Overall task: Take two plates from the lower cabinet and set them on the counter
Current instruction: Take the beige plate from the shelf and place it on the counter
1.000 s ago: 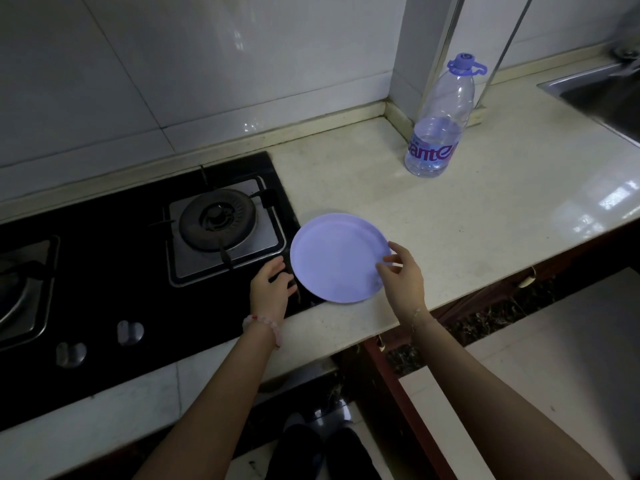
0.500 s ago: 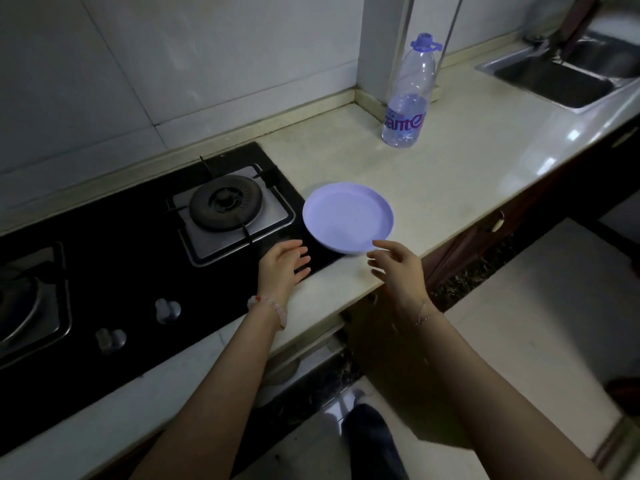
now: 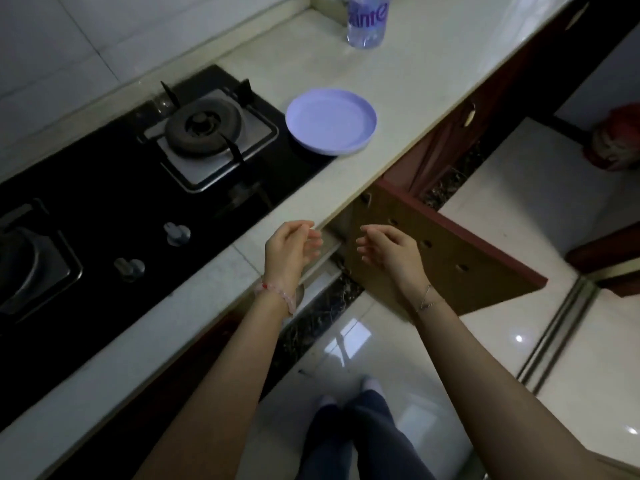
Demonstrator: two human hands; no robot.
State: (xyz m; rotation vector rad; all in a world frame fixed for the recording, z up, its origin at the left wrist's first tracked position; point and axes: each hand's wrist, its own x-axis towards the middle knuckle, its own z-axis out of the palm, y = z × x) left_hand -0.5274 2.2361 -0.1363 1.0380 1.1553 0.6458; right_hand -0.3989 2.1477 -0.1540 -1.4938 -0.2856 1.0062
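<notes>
**Q:** Counter (image 3: 433, 84), cabinet, plate, hands: how do they lie, from largest to smallest?

**A:** The pale counter runs diagonally, with a black hob (image 3: 104, 188) set into it. Below its front edge a cabinet door (image 3: 450, 258) stands swung open. One lilac plate (image 3: 330, 121) rests flat on the counter, its edge overlapping the hob's corner. It looks single, though a second nested under it cannot be excluded. Left hand (image 3: 289, 249) and right hand (image 3: 389, 252) hang just off the counter edge, palms facing, fingers loosely curled and apart, holding nothing.

**Q:** What does the step in hand require?

**A:** Probably a reach into the open cabinet for the second plate; its interior is hidden. Advisable: lower both hands together past the door edge, grip the plate at opposite rims, keep it level, and set it on bare counter beside the first, clear of the burner (image 3: 202, 128).
</notes>
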